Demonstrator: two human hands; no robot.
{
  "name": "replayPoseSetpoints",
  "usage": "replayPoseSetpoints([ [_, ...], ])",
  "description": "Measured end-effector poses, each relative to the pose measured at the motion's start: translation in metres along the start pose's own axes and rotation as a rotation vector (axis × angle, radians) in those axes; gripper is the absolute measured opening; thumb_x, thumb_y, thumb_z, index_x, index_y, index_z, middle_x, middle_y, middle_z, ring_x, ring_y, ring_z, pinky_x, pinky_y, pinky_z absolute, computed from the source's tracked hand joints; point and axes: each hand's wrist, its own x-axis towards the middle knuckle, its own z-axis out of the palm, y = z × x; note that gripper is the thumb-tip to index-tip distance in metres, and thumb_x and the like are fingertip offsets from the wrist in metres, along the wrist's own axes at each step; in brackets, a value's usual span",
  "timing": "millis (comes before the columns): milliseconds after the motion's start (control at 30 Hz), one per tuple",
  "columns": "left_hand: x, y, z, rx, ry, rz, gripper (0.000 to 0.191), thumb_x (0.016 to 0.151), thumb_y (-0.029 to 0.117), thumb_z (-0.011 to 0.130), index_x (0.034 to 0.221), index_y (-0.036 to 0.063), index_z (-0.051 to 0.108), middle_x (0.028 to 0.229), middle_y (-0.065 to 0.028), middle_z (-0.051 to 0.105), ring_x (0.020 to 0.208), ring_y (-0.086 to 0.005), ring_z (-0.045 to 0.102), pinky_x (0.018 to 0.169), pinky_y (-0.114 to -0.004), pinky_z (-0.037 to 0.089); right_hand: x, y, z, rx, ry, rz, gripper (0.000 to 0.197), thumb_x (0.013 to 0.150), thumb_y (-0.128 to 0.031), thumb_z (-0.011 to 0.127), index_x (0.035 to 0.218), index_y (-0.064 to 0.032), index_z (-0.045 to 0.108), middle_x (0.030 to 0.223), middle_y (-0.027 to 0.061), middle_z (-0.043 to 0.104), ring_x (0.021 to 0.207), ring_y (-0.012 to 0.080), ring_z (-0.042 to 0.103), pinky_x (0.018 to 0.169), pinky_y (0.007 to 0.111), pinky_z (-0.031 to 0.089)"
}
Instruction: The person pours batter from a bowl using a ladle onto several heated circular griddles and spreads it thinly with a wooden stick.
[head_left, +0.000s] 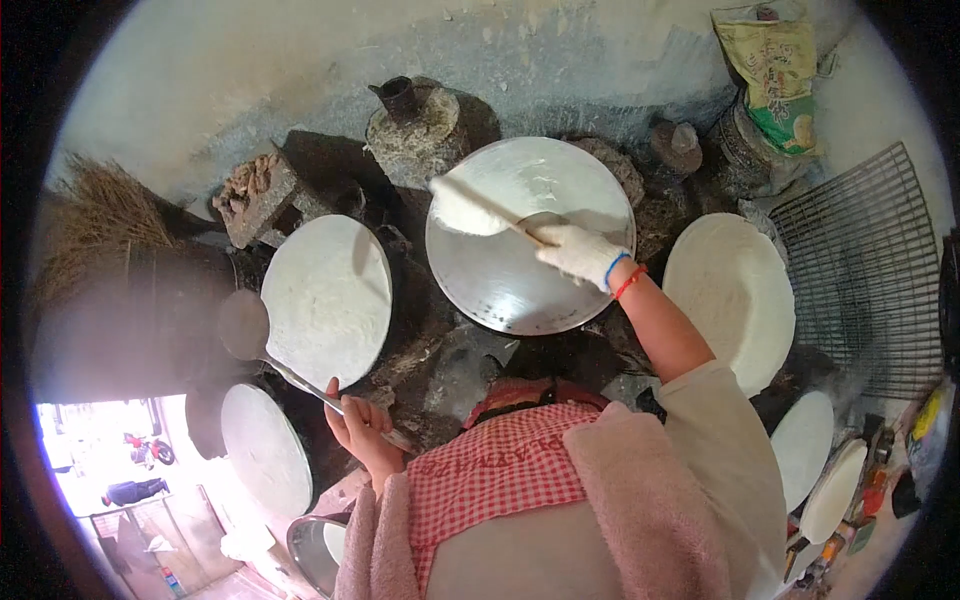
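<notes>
My right hand (581, 251), in a white knit glove, grips a thin wooden spreader (517, 223) over a round metal griddle (517, 292). White batter (551, 169) coats the far half of that griddle and heaps at the spreader's far end; bare shiny metal shows on the near half. My bare left hand (364, 427) holds the handle of a long metal ladle (244, 326), its bowl out to the left beside another griddle. A white layer (326, 300) covers that left griddle. On the right lies a large round white sheet (727, 300), its edge slightly raised.
More white-topped rounds stand at lower left (266, 450) and lower right (802, 450). A basin (296, 544) sits near my left side. Behind are a stovepipe (397, 97), bricks (247, 199) and a sack (772, 82). A grid rack (862, 277) leans right; brushwood (97, 217) is left.
</notes>
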Motion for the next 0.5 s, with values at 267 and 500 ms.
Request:
replayPoseSetpoints([
  [267,0.047,0.0,0.019,0.093,-0.12,-0.231,0.044,0.113,0.023,0.047,0.155,0.0091,0.046,0.068,0.0053,0.034,0.048,-0.006,0.029,0.042,-0.026,0.027,-0.013,0.033,-0.073,-0.047,0.391,-0.095,0.044,0.096,-0.016,0.066,0.139,-0.0036,0.066,0.106,0.0084,0.077,0.077,0.0148,0.067,0.072,0.03,0.055],
  [500,0.085,-0.031,0.024,0.72,-0.423,0.163,0.053,0.105,0.007,0.059,0.157,0.0081,0.05,0.098,-0.0089,0.065,0.077,-0.0195,0.059,0.07,-0.031,0.047,-0.043,0.079,-0.022,-0.195,0.262,-0.298,0.043,0.093,-0.015,0.073,0.134,-0.0014,0.068,0.124,0.0186,0.074,0.114,0.0312,0.071,0.101,0.04,0.054],
])
